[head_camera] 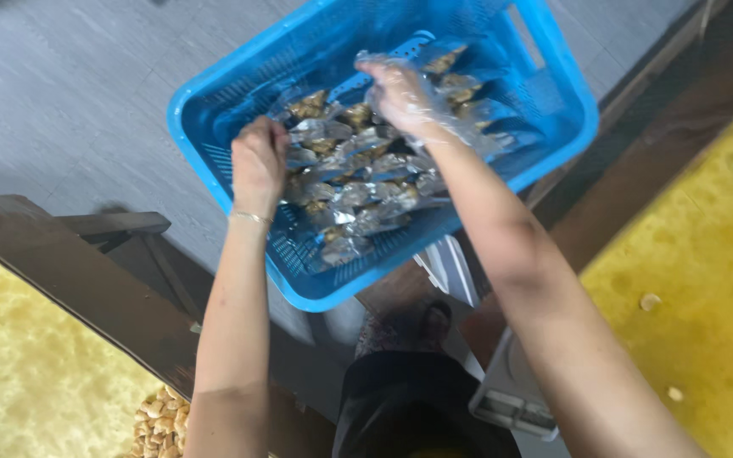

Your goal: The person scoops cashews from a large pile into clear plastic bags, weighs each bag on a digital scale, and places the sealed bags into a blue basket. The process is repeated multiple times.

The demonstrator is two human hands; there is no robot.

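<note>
Blue plastic basket of foil-wrapped packets, left hand grip closed on packets at its left edge, gloved right hand grip holding packets mid-basket

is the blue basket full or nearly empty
Partly full. Shiny clear packets cover the floor of the blue basket in a shallow heap, well below the rim; both hands, left and right, reach in.

The basket loses its far rim at the top edge. Motion blur smears the right hand, hiding its grip; the packets show no detail.
</note>
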